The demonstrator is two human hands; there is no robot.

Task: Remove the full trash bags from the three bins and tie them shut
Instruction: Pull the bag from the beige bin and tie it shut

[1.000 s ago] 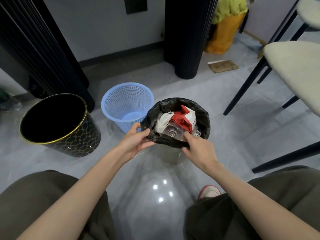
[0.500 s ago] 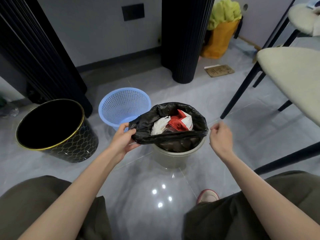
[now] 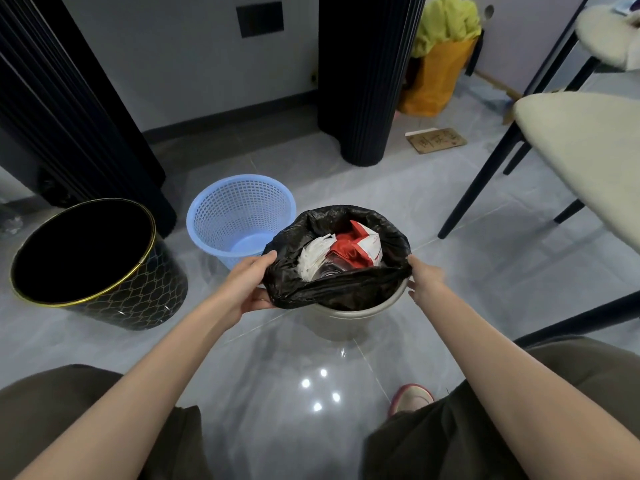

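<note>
While the trash bag [image 3: 341,293] stretches between them, left grip [image 3: 247,284] and right grip [image 3: 424,280] each clamp its rim.

I count three bins (black bin [image 3: 138,299], blue bin [image 3: 239,209], grey bin [image 3: 346,320]), one trash bag [image 3: 332,292], two hands [image 3: 246,285] [image 3: 426,282].

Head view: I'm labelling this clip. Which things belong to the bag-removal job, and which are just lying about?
Job: black trash bag, grey bin under it, blue basket, black gold-rimmed bin, left hand, right hand.
Lying about: cardboard piece, orange bag, chair.
</note>
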